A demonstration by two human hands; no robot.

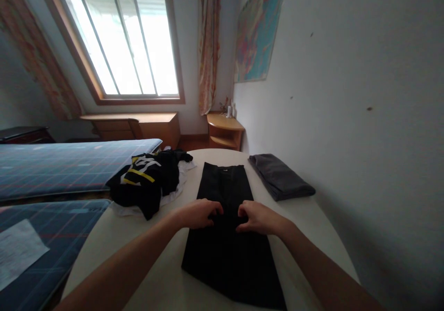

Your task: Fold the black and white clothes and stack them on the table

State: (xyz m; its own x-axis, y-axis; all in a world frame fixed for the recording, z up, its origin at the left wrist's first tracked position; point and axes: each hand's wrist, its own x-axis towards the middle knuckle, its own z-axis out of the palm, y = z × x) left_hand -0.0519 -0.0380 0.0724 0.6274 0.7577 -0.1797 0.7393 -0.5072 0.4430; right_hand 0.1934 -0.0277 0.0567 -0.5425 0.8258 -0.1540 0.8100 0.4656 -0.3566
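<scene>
Black trousers (232, 264) lie flat and lengthwise on the round, cream-coloured table (333, 237), with the waist end and a small pale label at the far side. My left hand (203, 213) rests on their left half, fingers curled and thumb bent toward the cloth. Opposite it, my right hand (258, 217) takes the same curled grip on the right half. Between the two hands a crosswise crease shows in the fabric. The fingertips are dark against the cloth, so the exact pinch is hard to see.
Left on the table is a heap of clothes (147, 174), black with yellow and white print, over white cloth. A folded dark grey garment (280, 177) lies at the right, near the wall (364, 163). Plaid mattresses (69, 163) stand beyond the left edge.
</scene>
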